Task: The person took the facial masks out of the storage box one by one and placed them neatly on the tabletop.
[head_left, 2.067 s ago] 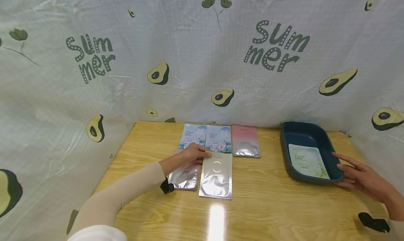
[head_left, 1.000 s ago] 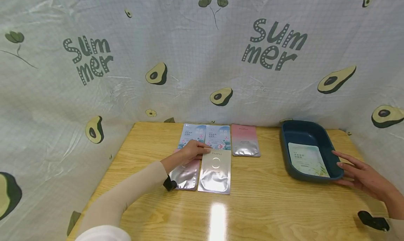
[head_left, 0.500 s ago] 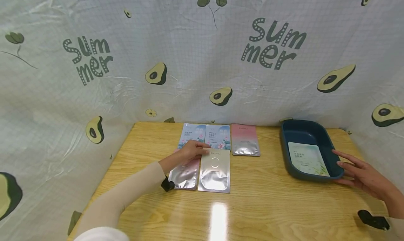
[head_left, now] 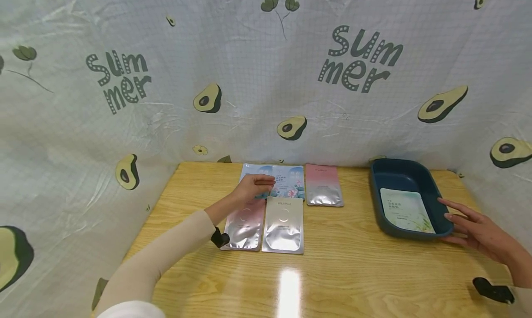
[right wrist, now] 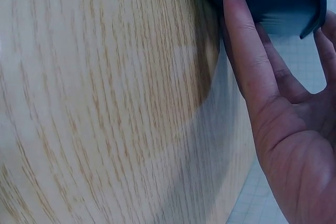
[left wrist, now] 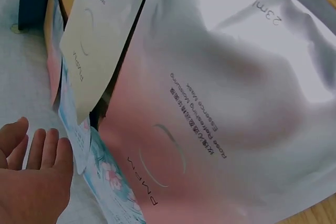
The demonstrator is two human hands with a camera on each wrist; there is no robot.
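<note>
As the worktop [head_left: 341, 272] spreads beneath everything, the dark blue tray [head_left: 401, 181] stands at its rear right corner, a green-white packet [head_left: 405, 209] flat inside. Toward the rear edge lie the blue packets [head_left: 289, 181] and rear pink packet [head_left: 323, 186]. Just in front, beside the front pink packet [head_left: 243, 228], the cream-silver packet [head_left: 282, 225] is newly released, which suggests it is set down. The right hand [head_left: 478, 232] touches the tray's right side, fingers straight; well apart from it, the left hand [head_left: 251, 187] has lifted off, holding nothing.
</note>
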